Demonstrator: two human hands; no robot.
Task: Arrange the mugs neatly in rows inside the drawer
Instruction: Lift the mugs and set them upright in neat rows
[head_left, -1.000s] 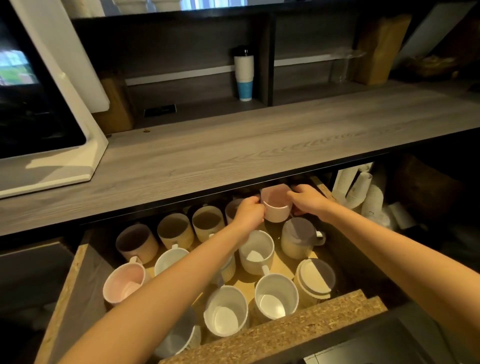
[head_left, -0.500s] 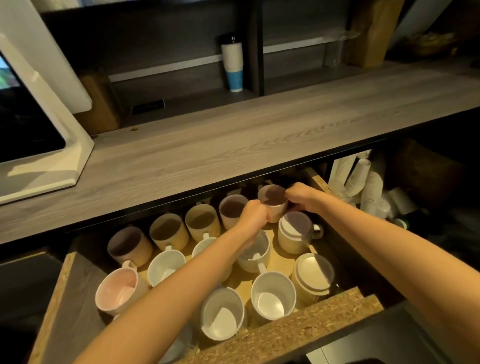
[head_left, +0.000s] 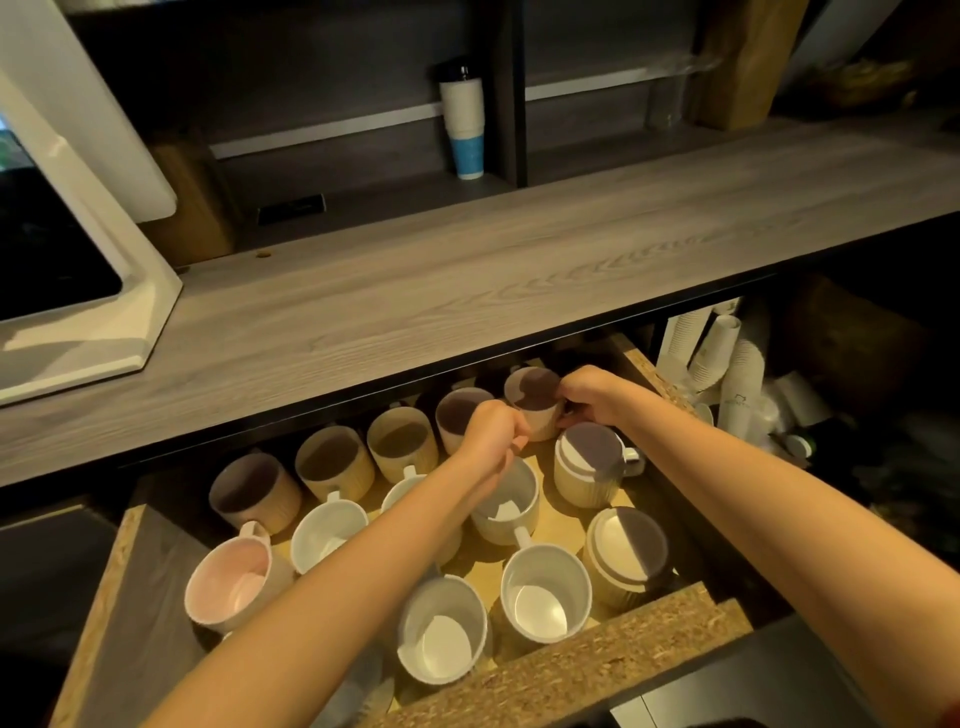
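The open drawer (head_left: 587, 670) holds several mugs standing in rows. A pink mug (head_left: 531, 399) stands at the right end of the back row, under the counter's edge. My right hand (head_left: 592, 397) grips its right side and my left hand (head_left: 493, 434) touches its left side with fingers curled. To its left stand a pinkish mug (head_left: 457, 415) and beige ribbed mugs (head_left: 400, 447). White mugs (head_left: 545, 597) fill the nearer rows, with a pale pink mug (head_left: 228, 584) at the left. Two beige lidded mugs (head_left: 589, 467) sit along the right side.
A grey wooden counter (head_left: 467, 291) overhangs the drawer's back. A white appliance (head_left: 78, 218) stands on it at the left, and a stack of paper cups (head_left: 465, 130) on the shelf behind. More stacked paper cups (head_left: 727, 358) lie right of the drawer.
Both hands have lowered the pink mug from above the drawer and set it at the right end of the back row. The view has shifted a little downward.
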